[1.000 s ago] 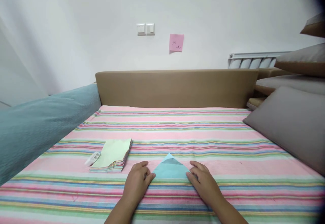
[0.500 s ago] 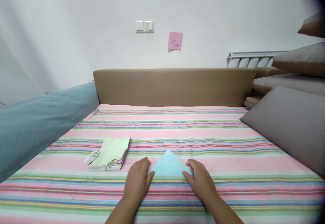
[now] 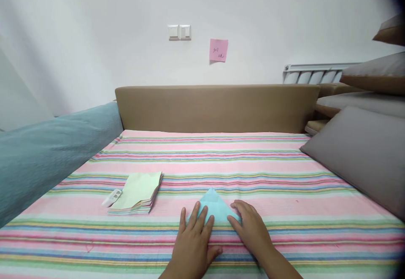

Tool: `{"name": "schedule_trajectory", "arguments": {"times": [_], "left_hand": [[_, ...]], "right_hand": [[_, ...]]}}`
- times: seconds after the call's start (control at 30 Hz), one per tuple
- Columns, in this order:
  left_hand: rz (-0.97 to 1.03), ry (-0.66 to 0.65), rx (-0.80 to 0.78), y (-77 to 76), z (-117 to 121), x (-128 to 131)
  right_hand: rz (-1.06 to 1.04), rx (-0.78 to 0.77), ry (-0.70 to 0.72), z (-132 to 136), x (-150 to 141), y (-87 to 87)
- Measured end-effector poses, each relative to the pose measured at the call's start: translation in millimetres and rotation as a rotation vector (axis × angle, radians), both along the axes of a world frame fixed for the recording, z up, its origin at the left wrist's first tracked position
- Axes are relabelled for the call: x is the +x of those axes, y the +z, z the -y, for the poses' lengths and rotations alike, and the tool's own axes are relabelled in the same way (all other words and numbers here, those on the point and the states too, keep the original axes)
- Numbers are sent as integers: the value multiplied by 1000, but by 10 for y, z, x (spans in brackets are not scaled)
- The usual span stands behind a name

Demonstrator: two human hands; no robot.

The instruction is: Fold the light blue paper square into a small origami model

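Observation:
A sheet of light-blue origami paper (image 3: 217, 207), folded into a triangle, lies on the striped sheet with its tip pointing away from me. My left hand (image 3: 195, 239) is open, palm down, its spread fingertips resting on the paper's left part and covering that corner. At the right corner, my right hand (image 3: 249, 228) is curled, thumb and index finger gripping the paper's edge. The other right fingers are tucked and partly hidden.
A stack of coloured paper (image 3: 139, 192), pale green on top, lies to the left beside a small white object (image 3: 112, 198). A teal padded side (image 3: 63, 144) borders the left. Grey cushions (image 3: 363, 152) pile up at the right, and a brown backrest (image 3: 215, 108) stands behind.
My left hand has moved right from the triangle's left corner and now lies flat with fingers spread on the paper. My right hand has stayed at the right corner.

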State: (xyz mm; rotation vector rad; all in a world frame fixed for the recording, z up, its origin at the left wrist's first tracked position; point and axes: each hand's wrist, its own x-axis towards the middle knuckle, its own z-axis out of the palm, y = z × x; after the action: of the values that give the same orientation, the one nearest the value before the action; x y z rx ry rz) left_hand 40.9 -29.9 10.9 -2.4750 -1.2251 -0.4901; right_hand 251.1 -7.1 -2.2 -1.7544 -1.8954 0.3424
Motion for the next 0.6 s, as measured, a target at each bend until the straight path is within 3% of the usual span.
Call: {"name": "schedule_trajectory", "arguments": {"times": [0.13,0.3,0.43,0.6], "left_hand": [[-14,68,-35,-37,13,-24],[-33,19,-215,-66,-9,-74],[-20,7,-289,-66,-18,-100],[-20,5,-314,-74,-24,-114]], "right_hand": [[-1,31,4,9,16,-19],[85,234,-36,96,-92,-41],[133,339,89,210,-298,-44],[176,314,215,292,-446,-73]]}}
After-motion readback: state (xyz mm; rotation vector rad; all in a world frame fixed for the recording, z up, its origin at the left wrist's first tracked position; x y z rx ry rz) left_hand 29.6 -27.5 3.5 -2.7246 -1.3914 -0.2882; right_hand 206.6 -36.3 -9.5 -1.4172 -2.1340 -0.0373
